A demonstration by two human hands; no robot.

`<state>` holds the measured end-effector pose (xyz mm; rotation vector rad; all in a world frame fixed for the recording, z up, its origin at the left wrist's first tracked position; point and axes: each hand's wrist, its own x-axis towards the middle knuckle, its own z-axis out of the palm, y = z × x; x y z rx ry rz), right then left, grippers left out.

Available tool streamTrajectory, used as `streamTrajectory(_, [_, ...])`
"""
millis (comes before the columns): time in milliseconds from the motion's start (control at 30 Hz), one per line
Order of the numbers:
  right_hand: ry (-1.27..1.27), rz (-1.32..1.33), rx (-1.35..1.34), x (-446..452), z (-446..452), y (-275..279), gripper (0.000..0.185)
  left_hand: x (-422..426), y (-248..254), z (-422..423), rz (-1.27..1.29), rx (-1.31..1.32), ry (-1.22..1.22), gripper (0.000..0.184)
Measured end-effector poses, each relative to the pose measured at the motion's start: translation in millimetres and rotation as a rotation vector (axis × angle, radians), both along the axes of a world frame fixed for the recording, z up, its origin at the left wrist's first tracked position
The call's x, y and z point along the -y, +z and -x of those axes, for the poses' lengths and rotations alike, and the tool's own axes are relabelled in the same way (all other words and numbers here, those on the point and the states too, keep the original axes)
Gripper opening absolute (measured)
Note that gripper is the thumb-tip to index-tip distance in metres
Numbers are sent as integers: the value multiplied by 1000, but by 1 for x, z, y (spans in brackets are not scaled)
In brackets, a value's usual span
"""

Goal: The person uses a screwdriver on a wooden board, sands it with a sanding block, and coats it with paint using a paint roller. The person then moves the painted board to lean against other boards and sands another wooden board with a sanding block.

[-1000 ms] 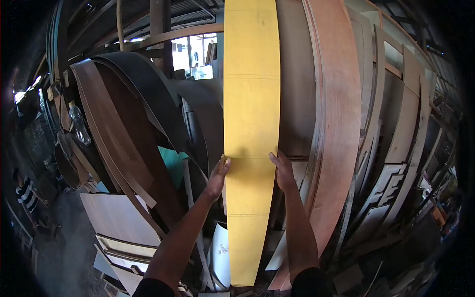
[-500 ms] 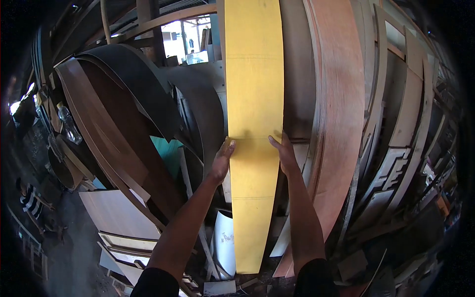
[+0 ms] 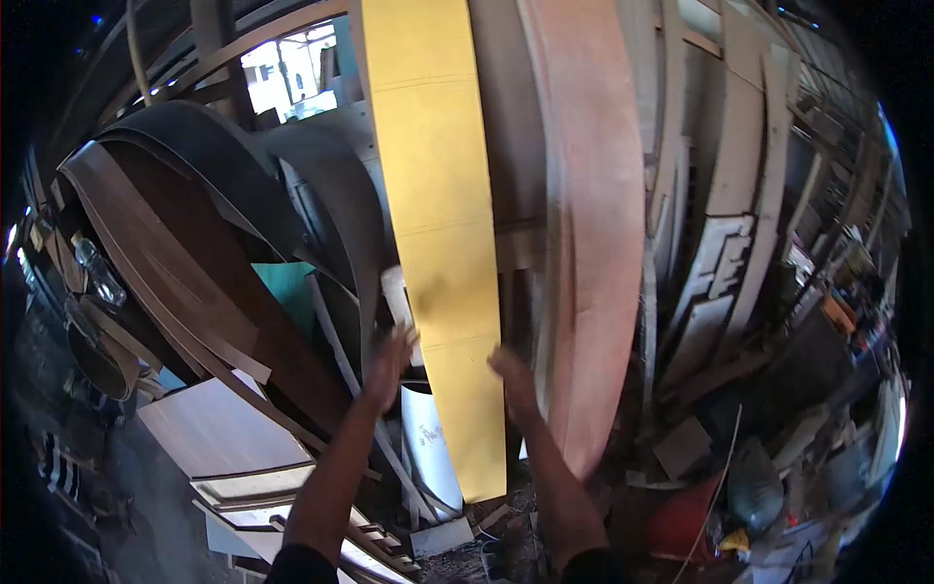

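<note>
A long yellow board [image 3: 443, 195] stands upright and slightly tilted, with faint lines across its face. My left hand [image 3: 390, 368] is at its left edge, fingers stretched upward and blurred, seeming loosely beside the edge rather than round it. On the other side, my right hand [image 3: 516, 382] is at the right edge with thumb and fingers apart; whether it touches the board is hard to see. Behind the board's lower left stands a rolled white sheet [image 3: 428, 438]. A reddish-brown curved panel [image 3: 593, 224] stands to the right of the board.
Dark bent sheets [image 3: 195, 146] and brown strips [image 3: 161, 253] lean at left. Pale panels [image 3: 224, 423] lie below them. Wooden boards [image 3: 735, 146] line the right wall. Scraps, a red item [image 3: 681, 521] and a thin stick [image 3: 715, 496] are at lower right.
Both hands have moved down along the yellow board, and their grip on its edges has loosened. The view has turned right, so the board appears farther left and more tilted.
</note>
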<state>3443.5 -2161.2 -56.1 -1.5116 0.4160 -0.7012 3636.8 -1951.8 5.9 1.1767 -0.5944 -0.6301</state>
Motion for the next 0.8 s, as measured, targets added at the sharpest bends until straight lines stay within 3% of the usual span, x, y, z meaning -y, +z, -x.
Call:
streamTrajectory(33, [21, 75, -117, -25, 34, -25, 44, -28, -50, 17, -5, -98, -51, 67])
streamTrajectory(67, [46, -282, -30, -60, 61, -58, 43, -67, -103, 45, -85, -110, -78, 59])
streamTrajectory(133, [-38, -440, -121, -141, 129, -68, 41, -153, -195, 110, -283, -137, -155, 48])
streamTrajectory(200, [7, -592, -112, -208, 183, -111, 37, -252, -247, 187, -524, -150, -262, 42])
streamTrajectory(233, [14, -584, -137, -247, 210, -137, 36, -304, -267, 221, -614, -161, -329, 39])
streamTrajectory(267, [136, -150, -418, -269, 223, -232, 35, -356, -279, 249, -688, -178, -398, 36])
streamTrajectory(300, [74, -293, -357, -311, 246, -213, 30, -407, -292, 271, -745, -190, -465, 33])
streamTrajectory(367, [-42, -490, -179, -392, 288, -153, 28, -466, -258, 301, -933, -419, -493, 38])
streamTrajectory(400, [-31, -242, -615, -416, 295, -175, 33, -491, -244, 310, -945, -374, -518, 41])
streamTrajectory(433, [-190, -175, -347, -456, 311, -163, 37, -508, -235, 313, -945, -322, -540, 43])
streamTrajectory(467, [-173, 106, -249, -484, 323, -174, 37, -546, -297, 291, -808, -51, -751, 45])
streamTrajectory(500, [-186, 385, -143, -513, 335, -187, 37, -555, -276, 297, -911, -258, -617, 42])
streamTrajectory(533, [-172, 509, -383, -548, 351, -151, 37, -563, -263, 297, -983, -211, -616, 41])
streamTrajectory(600, [-158, 52, -504, -606, 373, -137, 41, -567, -264, 287, -1053, -110, -700, 45])
streamTrajectory(667, [-219, 34, -529, -655, 407, -120, 42, -575, -272, 278, -1060, -36, -841, 55])
streamTrajectory(733, [-261, -122, -509, -712, 441, -74, 42, -571, -261, 286, -1132, 122, -935, 56])
streamTrajectory(800, [-364, -114, -442, -758, 471, -68, 41, -565, -235, 309, -1152, 328, -933, 50])
